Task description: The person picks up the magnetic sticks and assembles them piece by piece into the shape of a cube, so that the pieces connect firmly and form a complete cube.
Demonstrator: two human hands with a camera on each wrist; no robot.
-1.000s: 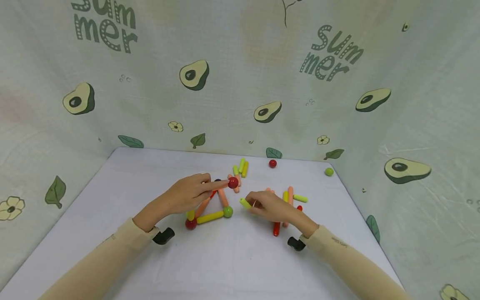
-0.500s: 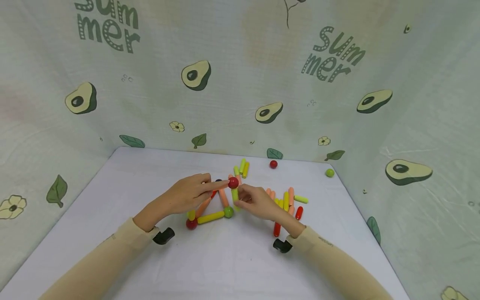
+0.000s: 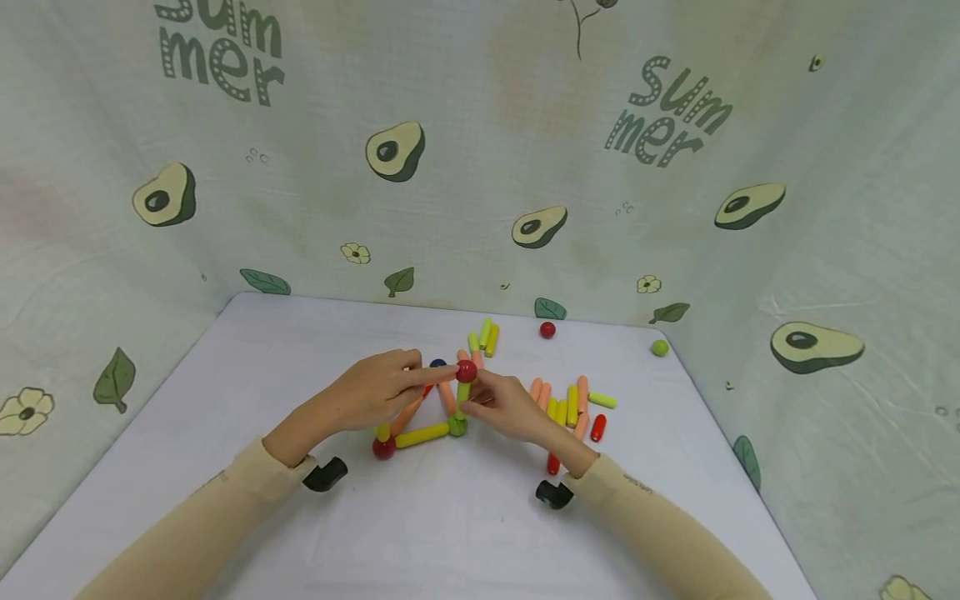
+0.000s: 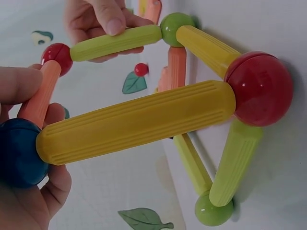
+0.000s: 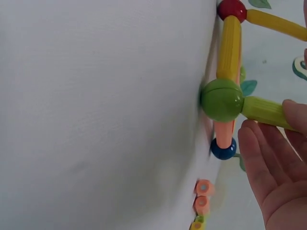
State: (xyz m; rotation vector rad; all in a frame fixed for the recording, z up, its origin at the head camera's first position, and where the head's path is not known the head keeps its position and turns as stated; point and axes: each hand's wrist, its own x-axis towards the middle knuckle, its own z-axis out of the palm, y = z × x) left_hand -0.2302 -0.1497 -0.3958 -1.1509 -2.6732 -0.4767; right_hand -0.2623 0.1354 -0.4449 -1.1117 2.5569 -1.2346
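My left hand holds a salmon rod between a blue ball and a red ball at the raised top of a ball-and-rod frame. My right hand pinches a lime rod. This rod stands nearly upright, its upper end at that red ball and its lower end at a green ball on the table. A yellow rod rises from the lower red ball to the blue ball. Another yellow rod lies along the base's near side.
Several loose rods lie to the right of the frame, with a short red rod beside them. More rods lie behind. A loose red ball and a loose green ball sit near the table's back edge.
My right hand has moved left with the lime rod and turned it upright. The rod now spans from the red ball to the green ball. My left hand has barely moved.
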